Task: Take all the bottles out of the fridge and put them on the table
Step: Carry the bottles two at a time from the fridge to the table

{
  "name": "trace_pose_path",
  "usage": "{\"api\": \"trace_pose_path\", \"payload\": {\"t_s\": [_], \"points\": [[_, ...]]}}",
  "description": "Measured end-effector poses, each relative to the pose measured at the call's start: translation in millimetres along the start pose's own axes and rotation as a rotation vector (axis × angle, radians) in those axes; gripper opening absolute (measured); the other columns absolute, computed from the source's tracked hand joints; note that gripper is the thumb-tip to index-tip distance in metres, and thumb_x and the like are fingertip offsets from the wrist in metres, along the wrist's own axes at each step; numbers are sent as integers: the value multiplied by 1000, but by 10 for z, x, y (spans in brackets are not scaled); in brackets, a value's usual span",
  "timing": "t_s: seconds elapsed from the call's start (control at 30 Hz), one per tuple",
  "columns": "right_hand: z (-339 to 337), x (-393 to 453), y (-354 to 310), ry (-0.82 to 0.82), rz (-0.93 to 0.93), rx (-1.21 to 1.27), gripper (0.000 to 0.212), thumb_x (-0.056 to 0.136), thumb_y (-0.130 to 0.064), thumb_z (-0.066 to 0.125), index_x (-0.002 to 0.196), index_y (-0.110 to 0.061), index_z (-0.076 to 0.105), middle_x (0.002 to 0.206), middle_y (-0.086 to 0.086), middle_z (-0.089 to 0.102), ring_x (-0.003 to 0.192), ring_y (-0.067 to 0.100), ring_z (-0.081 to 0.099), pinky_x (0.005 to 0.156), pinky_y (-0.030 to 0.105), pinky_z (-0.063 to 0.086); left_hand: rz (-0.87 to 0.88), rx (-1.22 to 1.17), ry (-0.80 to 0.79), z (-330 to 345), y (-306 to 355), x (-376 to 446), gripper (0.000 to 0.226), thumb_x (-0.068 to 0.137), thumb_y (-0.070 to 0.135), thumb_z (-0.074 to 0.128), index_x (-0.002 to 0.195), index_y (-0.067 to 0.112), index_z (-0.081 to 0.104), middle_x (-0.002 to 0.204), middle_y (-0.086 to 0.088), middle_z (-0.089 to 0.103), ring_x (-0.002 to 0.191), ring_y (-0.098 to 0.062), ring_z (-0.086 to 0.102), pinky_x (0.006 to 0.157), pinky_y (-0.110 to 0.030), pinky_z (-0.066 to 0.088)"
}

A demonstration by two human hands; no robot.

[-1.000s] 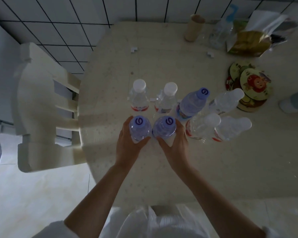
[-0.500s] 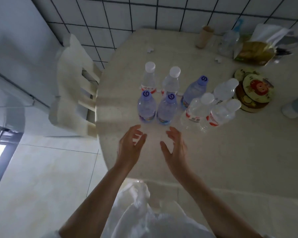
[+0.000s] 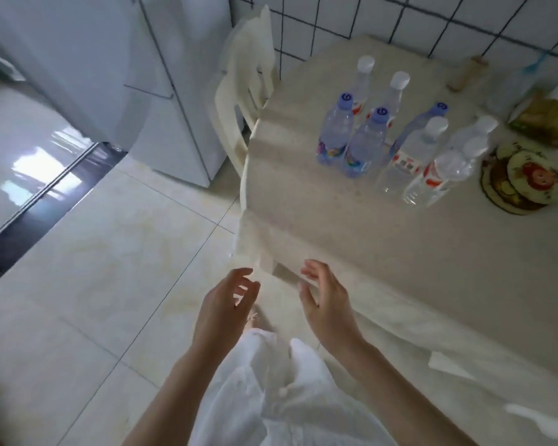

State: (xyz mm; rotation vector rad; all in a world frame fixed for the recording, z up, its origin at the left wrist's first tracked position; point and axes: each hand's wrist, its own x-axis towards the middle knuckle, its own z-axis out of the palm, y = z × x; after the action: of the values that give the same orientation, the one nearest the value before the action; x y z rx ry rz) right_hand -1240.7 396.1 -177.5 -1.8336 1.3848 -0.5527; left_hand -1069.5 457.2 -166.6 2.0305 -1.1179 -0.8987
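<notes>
Several water bottles stand together on the cream-clothed table [image 3: 384, 239]. Two blue-capped ones [image 3: 334, 133] [image 3: 366, 144] are at the front left, a third blue-capped one [image 3: 422, 123] leans behind. White-capped clear bottles [image 3: 409, 156] [image 3: 445, 173] stand to their right and two more [image 3: 363, 78] [image 3: 397, 90] at the back. My left hand [image 3: 223, 304] and my right hand [image 3: 326, 300] hover empty below the table's near corner, fingers relaxed, well clear of the bottles. The white fridge [image 3: 161, 91] stands at the upper left with its doors closed.
A cream plastic chair [image 3: 245, 91] sits between fridge and table. Round picture coasters [image 3: 522, 178], a gold bag [image 3: 551, 120] and a cup [image 3: 467, 74] lie at the table's far right. A tiled wall backs the table. Pale floor tiles [image 3: 110, 268] spread to the left.
Both hands let go of the two blue-capped bottles and drew back off the table. The view has swung left, bringing the fridge and floor into sight.
</notes>
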Motion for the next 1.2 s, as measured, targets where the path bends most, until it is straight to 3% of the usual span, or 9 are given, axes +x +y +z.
{"api": "trace_pose_path", "payload": {"t_s": [0.13,0.3,0.5,0.67,0.77,0.93,1.1,1.2], "points": [[190,-377,-275,-217,-43,-18,34,96,-24,52,130,-21,45,122,-10,57,114,0,51,96,12,36,-50,-16,113,-288,-356,-514,21,91,24,61,112,27,62,89,15,69,83,0,65,80,-24,54],[688,-610,-684,-494,-82,-80,39,97,-29,50,135,-25,40,127,-12,53,120,3,47,93,13,33,-132,-57,220,-787,-856,-925,15,89,21,66,104,23,67,84,13,69,80,0,63,76,-24,53],[1582,-732,-1445,-582,-172,-128,38,95,-28,54,132,-23,44,122,-10,57,112,1,50,84,1,32,-196,-103,333,-1692,-1493,-1249,11,89,22,66,99,27,66,82,20,67,80,4,62,70,-10,47],[2481,-881,-2094,-672,-212,-112,37,95,-27,55,130,-22,45,118,-8,60,113,5,53,92,15,38,-287,-113,418,-2559,-2236,-1513,9,89,21,66,97,26,67,81,20,66,78,3,62,70,-12,48],[2846,-946,-2374,-707,-119,-50,35,94,-26,56,127,-24,47,114,-9,61,112,7,56,99,31,47,-348,-168,445,-2943,-2559,-1574,10,89,21,66,93,30,66,82,16,68,75,1,64,68,-9,48],[3239,-777,-2752,-732,-62,-11,34,94,-25,55,127,-25,47,114,-10,61,112,5,55,100,32,47,-390,-210,378,-3366,-2874,-1331,9,90,23,65,97,30,68,87,12,71,79,-5,67,73,-18,52],[3552,-281,-3077,-706,-48,-17,35,95,-26,55,129,-24,48,116,-9,60,111,4,55,94,19,44,-367,-183,309,-3646,-2958,-751,10,89,25,65,98,29,68,87,15,69,77,2,64,70,-15,50],[3761,123,-3294,-694,-47,-12,33,95,-27,54,128,-26,48,117,-9,61,112,5,55,97,25,46,-347,-197,280,-3865,-2971,-293,10,89,24,66,97,31,67,85,17,68,76,5,62,70,-14,50]]}}
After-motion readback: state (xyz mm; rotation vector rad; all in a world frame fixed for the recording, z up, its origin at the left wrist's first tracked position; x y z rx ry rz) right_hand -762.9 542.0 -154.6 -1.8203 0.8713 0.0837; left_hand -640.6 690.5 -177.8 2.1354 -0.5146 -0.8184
